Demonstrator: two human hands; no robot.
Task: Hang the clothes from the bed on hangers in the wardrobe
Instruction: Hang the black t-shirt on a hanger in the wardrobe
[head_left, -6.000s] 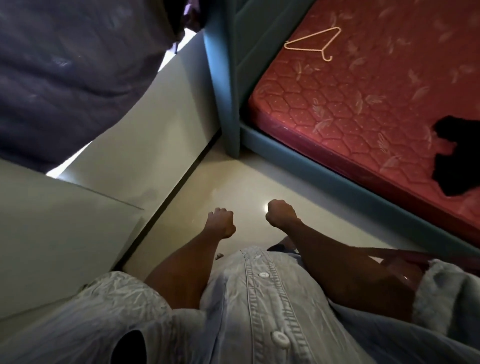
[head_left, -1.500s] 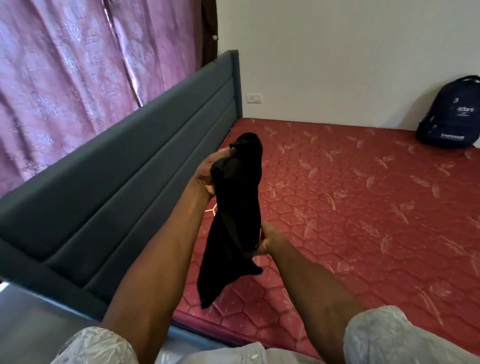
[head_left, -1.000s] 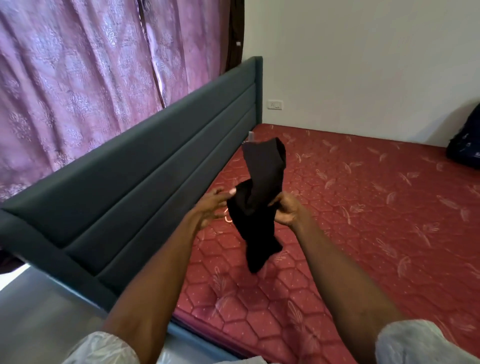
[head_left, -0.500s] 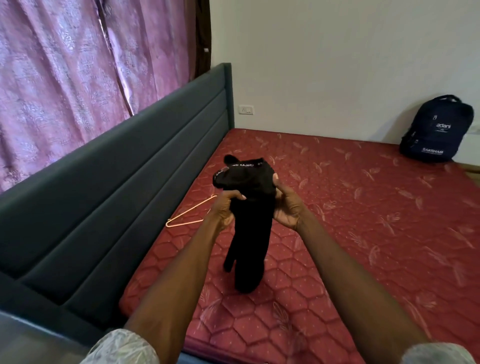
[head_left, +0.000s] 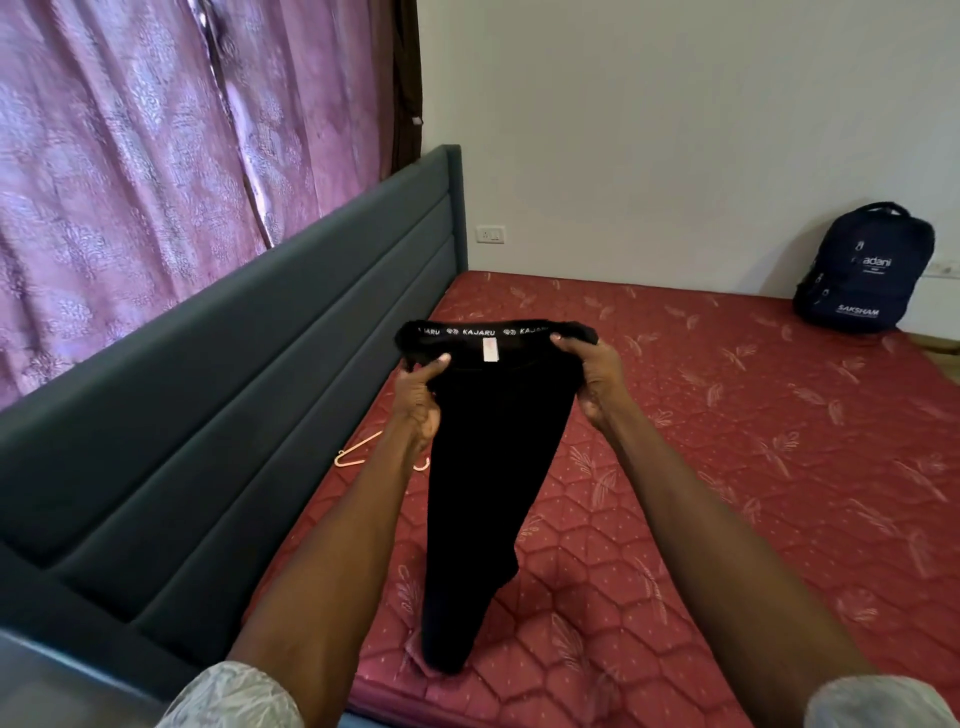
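Red mattress (head_left: 727, 441) below; left hand (head_left: 418, 397) and right hand (head_left: 597, 379) each pinch the trousers (head_left: 493, 467) waistband. Soft, light cloth, best held there; hanger (head_left: 353, 457) just beyond the left wrist.

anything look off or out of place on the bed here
Only a little: the hanger lies loose on the mattress by the headboard, partly hidden behind the left hand, and a backpack sits at the far corner. The black trousers hang straight, gripped by both hands, right hand.
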